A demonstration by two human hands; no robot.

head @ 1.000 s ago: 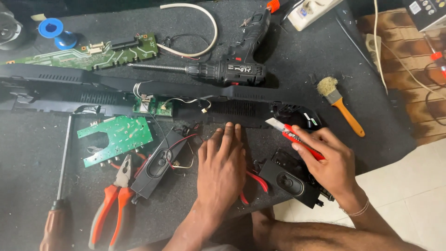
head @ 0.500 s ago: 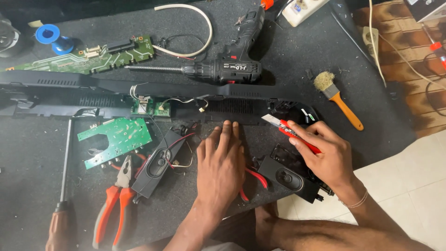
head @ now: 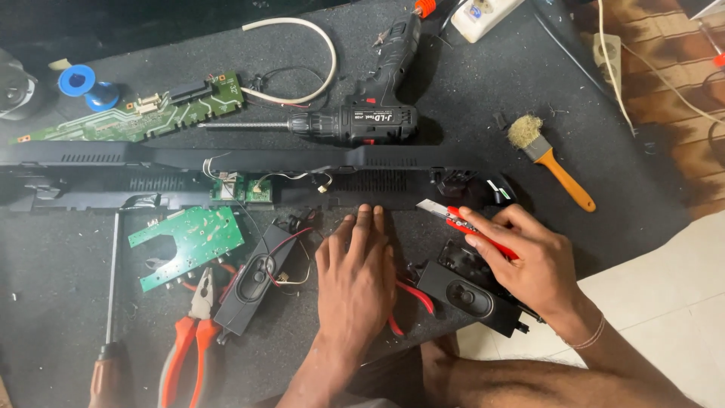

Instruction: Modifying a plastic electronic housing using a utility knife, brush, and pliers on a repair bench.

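Centrally: left hand (head: 355, 283) flat, fingers spread, on coarse dark felt mat (head: 491, 98); right hand (head: 529, 264) gripping slim red utility knife (head: 464, 225) (metal blade exposed) above oblong black plastic speaker (head: 468, 297).

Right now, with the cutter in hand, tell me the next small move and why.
Probably bring the red cutter in the right hand down to the black bar. Its blade tip points at the bar's lower edge, and the left hand lies flat on the mat beside it.

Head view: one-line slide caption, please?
Right hand holds a red utility knife above a black speaker; left hand lies flat on the mat.
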